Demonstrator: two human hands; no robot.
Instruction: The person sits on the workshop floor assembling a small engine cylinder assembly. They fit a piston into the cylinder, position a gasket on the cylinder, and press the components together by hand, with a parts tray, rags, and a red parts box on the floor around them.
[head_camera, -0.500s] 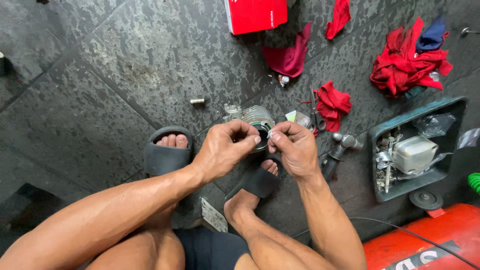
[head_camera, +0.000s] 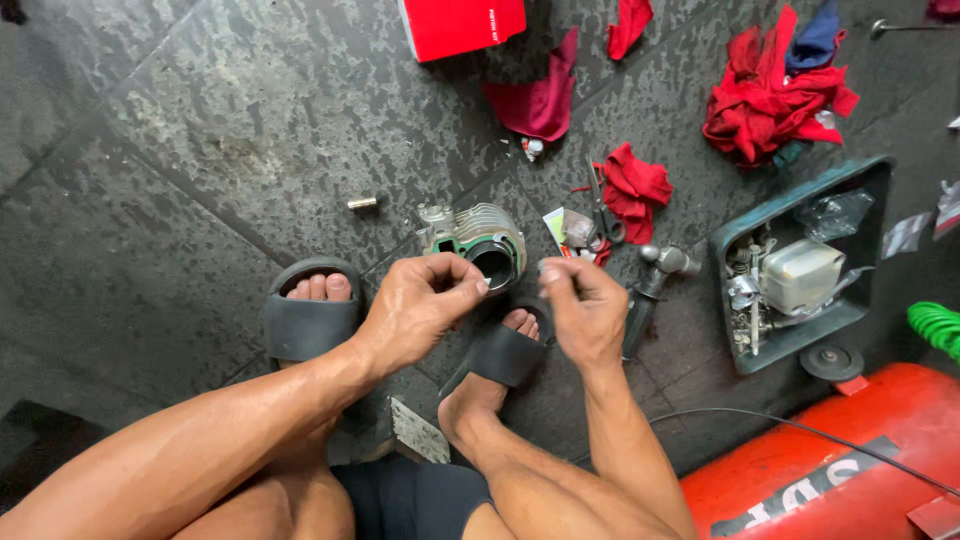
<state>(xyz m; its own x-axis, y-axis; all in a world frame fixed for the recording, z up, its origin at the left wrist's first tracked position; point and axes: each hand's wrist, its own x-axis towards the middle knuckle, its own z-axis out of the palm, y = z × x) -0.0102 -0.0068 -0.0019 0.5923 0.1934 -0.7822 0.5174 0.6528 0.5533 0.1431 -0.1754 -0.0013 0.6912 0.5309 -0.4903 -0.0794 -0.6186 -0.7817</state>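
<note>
While the person squats on the dark tiled floor (head_camera: 200, 130) in black slide sandals (head_camera: 308, 322), both hands are raised just above a finned metal engine cylinder (head_camera: 478, 238) lying on its side on the floor, bore opening facing the camera — approx. mid-floor, between the feet and the red rags. Left hand (head_camera: 415, 308) is curled, thumb and forefinger pinched together at the tips near the bore's edge; whatever's between them is too small to tell. Right hand (head_camera: 585, 310) is just beside it, fingers (head_camera: 556, 272) bent inward and pinched narrow around smth tiny & pale at the tips — can't tell what it is. The two hands are close but apart, w/ the bore showing in the gap.

Right of the cylinder: a small packet (head_camera: 568, 228), scissors (head_camera: 602, 215) and a red rag (head_camera: 636, 185). Just right of the right hand lies a black-handled tool w/ a metal head (head_camera: 650, 285). Further right, a green tray (head_camera: 862, 185) holds a white boxy part (head_camera: 800, 275), springs and small metal bits. A pile of red rags (head_camera: 765, 95) sits near the top right, another rag (head_camera: 540, 100) near a red box (head_camera: 460, 25) at the top edge. A small metal sleeve (head_camera: 362, 203) lies alone left of the cylinder. Red air tank (head_camera: 830, 470) at the bottom right corner, green coiled hose (head_camera: 935, 325) at the right edge.
</note>
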